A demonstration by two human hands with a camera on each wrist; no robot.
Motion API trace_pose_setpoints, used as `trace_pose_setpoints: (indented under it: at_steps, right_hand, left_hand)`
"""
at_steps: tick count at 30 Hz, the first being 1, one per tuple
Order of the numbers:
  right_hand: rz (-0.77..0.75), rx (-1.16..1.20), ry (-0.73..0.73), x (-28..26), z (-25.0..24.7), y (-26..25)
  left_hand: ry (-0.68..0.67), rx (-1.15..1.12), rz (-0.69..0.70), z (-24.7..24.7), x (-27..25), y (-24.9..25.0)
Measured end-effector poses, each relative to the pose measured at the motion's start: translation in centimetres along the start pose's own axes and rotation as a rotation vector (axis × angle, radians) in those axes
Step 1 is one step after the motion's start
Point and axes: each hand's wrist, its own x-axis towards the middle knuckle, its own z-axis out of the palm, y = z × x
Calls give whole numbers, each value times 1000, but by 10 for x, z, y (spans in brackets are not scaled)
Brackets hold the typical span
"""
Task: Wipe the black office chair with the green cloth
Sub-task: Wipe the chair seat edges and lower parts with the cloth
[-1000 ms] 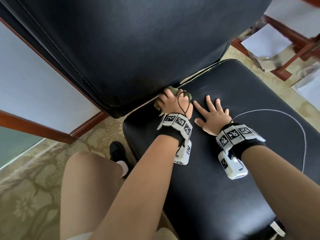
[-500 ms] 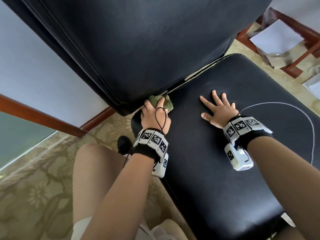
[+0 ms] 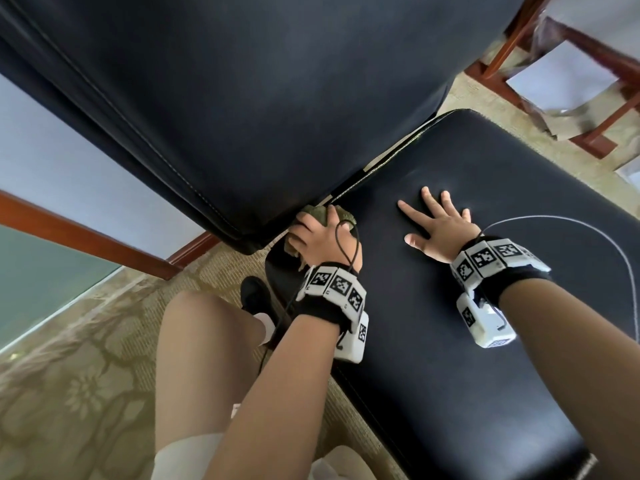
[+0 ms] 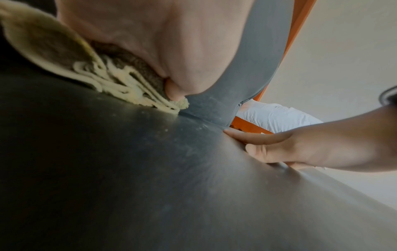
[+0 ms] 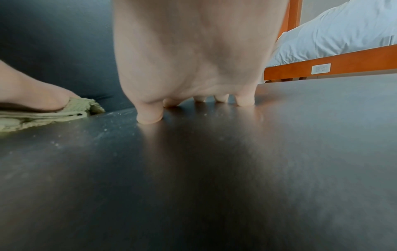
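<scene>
The black office chair fills the head view, its backrest (image 3: 259, 98) above and its seat (image 3: 450, 358) to the right. My left hand (image 3: 320, 233) grips the bunched green cloth (image 3: 317, 213) and presses it onto the seat's back left corner, just under the backrest's lower edge. The left wrist view shows the cloth (image 4: 53, 45) folded beneath my palm (image 4: 161, 42). My right hand (image 3: 440, 223) lies flat on the seat with its fingers spread, a hand's width right of the cloth. From the right wrist, its fingertips (image 5: 244, 100) touch the leather and the cloth (image 5: 43, 117) lies at the left.
A thin white cable (image 3: 616, 258) loops over the seat behind my right wrist. A wooden frame with white sheets (image 3: 571, 74) stands at the top right. Patterned carpet (image 3: 69, 393), my knee (image 3: 207, 341) and a black shoe (image 3: 254, 294) are left of the seat. A wooden skirting (image 3: 86, 233) runs along the wall.
My left hand has slid the cloth leftward along the seam between backrest and seat, to the seat's back left corner. The right hand has stayed flat on the seat.
</scene>
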Motion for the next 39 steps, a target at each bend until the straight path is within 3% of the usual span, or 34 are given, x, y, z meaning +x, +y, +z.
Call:
trace_pose_setpoints:
  at_steps: [6,11,15,21,30,36,39]
  right_hand:
    - [18,25,-1,2,-1,1]
    - [30,42,19,1,-5,1]
    - [25,32,32,1,-4,0]
    - [13,32,45,0,-2,0]
    - [8,24,27,4,0,3]
    - [3,47,31,4,0,4]
    - [7,44,46,3,1,4]
  left_hand:
    - [-23,-44,55,-4,13,22]
    - [-4,-63,118,-6,9,-14]
    - [8,-70,12,-6,3,-31]
    - [0,-108,-82,-6,11,0]
    - [-20,-131,156,-3,20,75]
    - [23,-109,261,6,27,34]
    - [13,-102,211,3,26,10]
